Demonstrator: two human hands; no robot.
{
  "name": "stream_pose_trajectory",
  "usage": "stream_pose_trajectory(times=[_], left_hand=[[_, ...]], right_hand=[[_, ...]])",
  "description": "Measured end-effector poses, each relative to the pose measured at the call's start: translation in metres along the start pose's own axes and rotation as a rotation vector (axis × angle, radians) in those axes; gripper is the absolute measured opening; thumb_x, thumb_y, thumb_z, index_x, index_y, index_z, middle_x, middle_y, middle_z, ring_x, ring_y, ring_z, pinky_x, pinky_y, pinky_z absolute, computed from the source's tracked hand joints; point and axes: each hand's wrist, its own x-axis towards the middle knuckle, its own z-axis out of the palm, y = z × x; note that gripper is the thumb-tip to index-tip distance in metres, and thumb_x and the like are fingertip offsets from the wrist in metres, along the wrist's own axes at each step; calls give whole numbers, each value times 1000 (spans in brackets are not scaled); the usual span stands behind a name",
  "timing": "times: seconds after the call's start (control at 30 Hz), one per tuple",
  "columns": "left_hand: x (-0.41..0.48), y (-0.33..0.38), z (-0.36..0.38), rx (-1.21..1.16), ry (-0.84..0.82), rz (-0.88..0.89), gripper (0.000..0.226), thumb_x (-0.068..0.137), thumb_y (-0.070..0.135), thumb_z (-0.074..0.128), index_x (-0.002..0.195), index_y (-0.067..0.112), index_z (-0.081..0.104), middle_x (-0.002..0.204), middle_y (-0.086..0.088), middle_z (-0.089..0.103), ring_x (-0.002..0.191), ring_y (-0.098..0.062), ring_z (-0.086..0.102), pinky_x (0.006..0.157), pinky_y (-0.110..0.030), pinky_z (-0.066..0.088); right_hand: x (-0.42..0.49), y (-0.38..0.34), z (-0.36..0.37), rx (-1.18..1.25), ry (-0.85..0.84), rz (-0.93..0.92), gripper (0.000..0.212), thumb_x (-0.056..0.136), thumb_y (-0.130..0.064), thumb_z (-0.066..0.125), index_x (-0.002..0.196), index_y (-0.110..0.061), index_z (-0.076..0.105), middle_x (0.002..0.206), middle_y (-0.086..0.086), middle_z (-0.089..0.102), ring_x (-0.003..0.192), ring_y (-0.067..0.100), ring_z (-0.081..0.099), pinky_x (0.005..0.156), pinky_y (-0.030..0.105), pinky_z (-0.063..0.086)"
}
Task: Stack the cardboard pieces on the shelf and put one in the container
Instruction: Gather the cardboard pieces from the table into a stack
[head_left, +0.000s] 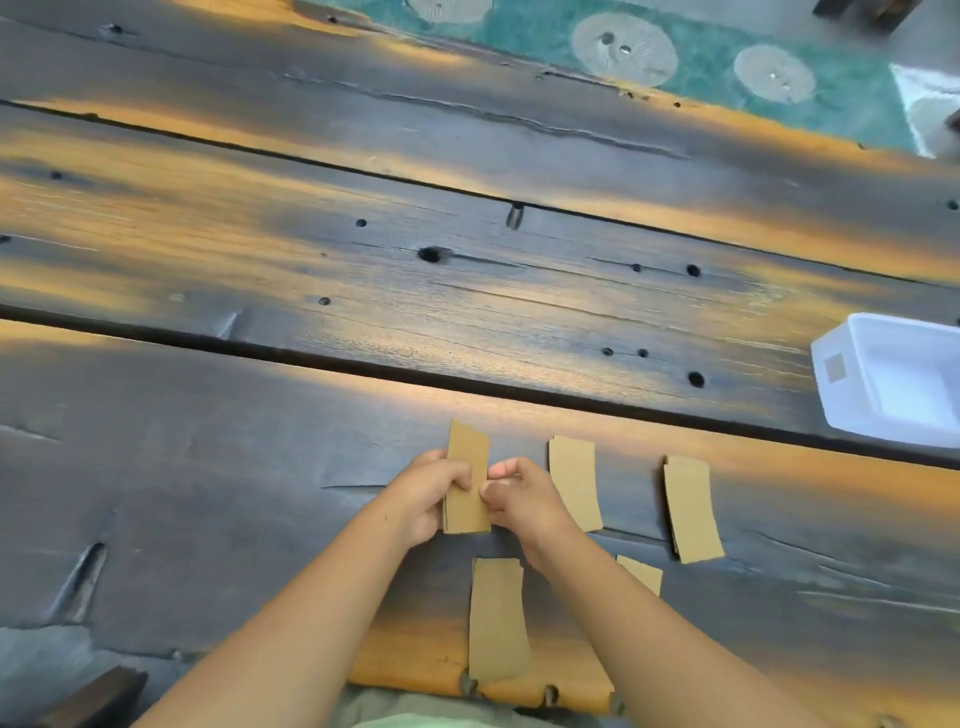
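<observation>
A small stack of brown cardboard pieces stands in front of me on the dark wooden planks. My left hand grips its left edge and my right hand pinches its right edge. To the right lie a single cardboard piece and a second small stack. Nearer to me lies another piece. A further piece is mostly hidden under my right forearm. The white plastic container stands at the far right, with nothing seen inside.
The wood has wide dark gaps between planks and several knot holes. A green patterned mat lies beyond the far edge. The near edge of the planks runs just below the closest cardboard piece.
</observation>
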Motion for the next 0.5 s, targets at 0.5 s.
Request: stream_pose_trajectory(times=[0.5], left_hand=[[8,-12,71,31,11,-16,26,92,-3,43,104,4,65,92,-18,71,71,-27,68,67,-36,54]], right_hand=[[-2,14,-77,-366,117,-131,10,86,-20,66,86,-28,60,82,-12,66,76,3,62,65,21,46]])
